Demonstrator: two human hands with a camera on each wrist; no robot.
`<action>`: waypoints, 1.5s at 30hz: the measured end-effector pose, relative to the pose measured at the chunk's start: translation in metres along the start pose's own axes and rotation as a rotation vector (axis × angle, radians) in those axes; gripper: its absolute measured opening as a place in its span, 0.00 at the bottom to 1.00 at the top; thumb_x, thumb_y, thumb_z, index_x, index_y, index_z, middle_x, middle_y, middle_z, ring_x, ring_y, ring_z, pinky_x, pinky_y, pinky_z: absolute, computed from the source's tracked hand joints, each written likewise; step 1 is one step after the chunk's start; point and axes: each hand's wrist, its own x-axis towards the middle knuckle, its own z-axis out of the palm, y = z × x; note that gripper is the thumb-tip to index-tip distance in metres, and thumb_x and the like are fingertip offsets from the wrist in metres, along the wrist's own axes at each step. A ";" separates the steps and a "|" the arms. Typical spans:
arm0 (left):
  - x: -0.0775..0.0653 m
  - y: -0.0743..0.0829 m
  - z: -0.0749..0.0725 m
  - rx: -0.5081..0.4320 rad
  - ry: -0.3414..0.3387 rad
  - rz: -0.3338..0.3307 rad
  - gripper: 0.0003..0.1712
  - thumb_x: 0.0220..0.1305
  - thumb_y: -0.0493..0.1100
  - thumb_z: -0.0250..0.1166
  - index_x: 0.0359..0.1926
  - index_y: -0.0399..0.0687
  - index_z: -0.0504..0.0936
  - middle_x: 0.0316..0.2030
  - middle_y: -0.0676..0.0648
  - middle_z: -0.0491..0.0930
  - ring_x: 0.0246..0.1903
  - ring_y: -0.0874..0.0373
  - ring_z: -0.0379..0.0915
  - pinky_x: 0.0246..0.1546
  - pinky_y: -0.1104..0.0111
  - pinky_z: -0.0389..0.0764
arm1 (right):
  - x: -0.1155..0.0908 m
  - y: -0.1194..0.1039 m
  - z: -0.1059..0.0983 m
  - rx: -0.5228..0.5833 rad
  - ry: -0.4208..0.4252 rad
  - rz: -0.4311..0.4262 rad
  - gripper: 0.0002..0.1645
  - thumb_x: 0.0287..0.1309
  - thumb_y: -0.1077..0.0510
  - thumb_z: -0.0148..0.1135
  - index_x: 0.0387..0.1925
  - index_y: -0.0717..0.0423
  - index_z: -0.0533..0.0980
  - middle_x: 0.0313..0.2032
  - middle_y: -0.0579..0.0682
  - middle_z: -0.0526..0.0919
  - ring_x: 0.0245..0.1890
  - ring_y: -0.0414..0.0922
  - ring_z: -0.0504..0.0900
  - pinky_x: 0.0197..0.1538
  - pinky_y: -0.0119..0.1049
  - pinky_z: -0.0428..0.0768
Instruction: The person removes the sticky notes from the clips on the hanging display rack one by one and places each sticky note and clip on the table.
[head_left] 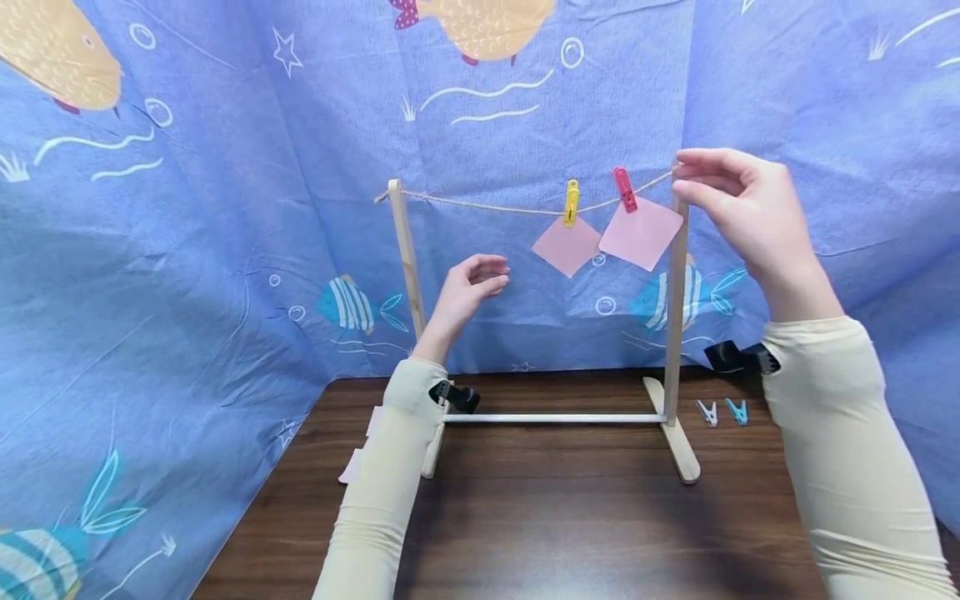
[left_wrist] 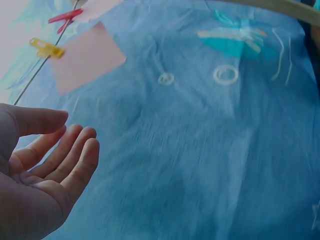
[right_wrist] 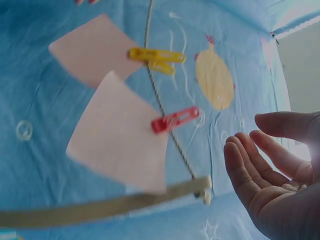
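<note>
Two pink paper squares hang from a string [head_left: 487, 206] tied between two wooden posts. A yellow clothespin [head_left: 572, 202] clips the left paper [head_left: 567, 247]; a red clothespin [head_left: 625, 189] clips the right paper [head_left: 642, 233]. My right hand [head_left: 742, 196] is by the top of the right post [head_left: 677, 275], its fingers loosely bent with nothing between them in the right wrist view. Left of the papers, my left hand [head_left: 471, 292] hovers below the string, fingers relaxed and holding nothing.
On the dark wooden table [head_left: 547, 517], a white clothespin [head_left: 708, 413] and a blue clothespin [head_left: 737, 412] lie right of the stand. Pale paper pieces [head_left: 351, 467] lie partly hidden behind the left sleeve. A white bar [head_left: 555, 418] joins the stand's feet. A blue fish-print cloth hangs behind.
</note>
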 end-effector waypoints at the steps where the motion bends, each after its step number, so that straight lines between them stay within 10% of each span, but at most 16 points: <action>1: 0.002 0.000 0.004 -0.012 -0.004 -0.002 0.21 0.68 0.30 0.64 0.60 0.26 0.74 0.55 0.26 0.77 0.50 0.45 0.80 0.54 0.56 0.81 | 0.002 -0.002 0.004 0.000 -0.009 0.004 0.23 0.62 0.60 0.69 0.59 0.53 0.81 0.42 0.37 0.86 0.46 0.32 0.82 0.48 0.20 0.74; 9: 0.012 -0.005 0.040 -0.148 -0.020 -0.071 0.22 0.67 0.29 0.64 0.60 0.29 0.75 0.56 0.27 0.77 0.50 0.48 0.80 0.57 0.54 0.79 | 0.014 -0.013 0.044 -0.083 -0.126 0.009 0.26 0.65 0.56 0.67 0.63 0.56 0.77 0.53 0.49 0.84 0.49 0.35 0.82 0.50 0.23 0.77; 18: 0.018 -0.008 0.070 -0.258 -0.050 -0.150 0.10 0.66 0.30 0.65 0.48 0.32 0.78 0.37 0.46 0.81 0.56 0.31 0.75 0.58 0.51 0.78 | 0.025 -0.009 0.073 -0.375 -0.326 0.052 0.31 0.71 0.53 0.59 0.72 0.55 0.67 0.67 0.57 0.73 0.66 0.52 0.73 0.66 0.51 0.73; 28: 0.018 -0.009 0.069 -0.282 -0.021 -0.119 0.05 0.66 0.30 0.65 0.34 0.38 0.78 0.30 0.49 0.80 0.51 0.28 0.75 0.59 0.45 0.75 | 0.034 -0.004 0.085 -0.405 -0.378 0.120 0.33 0.72 0.50 0.55 0.74 0.57 0.64 0.67 0.59 0.73 0.68 0.54 0.71 0.68 0.51 0.70; 45: 0.019 -0.001 0.066 -0.263 -0.041 -0.100 0.07 0.67 0.31 0.66 0.44 0.33 0.80 0.33 0.48 0.82 0.50 0.32 0.77 0.58 0.46 0.76 | 0.040 -0.006 0.089 -0.317 -0.342 0.120 0.31 0.72 0.48 0.57 0.69 0.60 0.70 0.63 0.61 0.76 0.65 0.54 0.74 0.65 0.49 0.72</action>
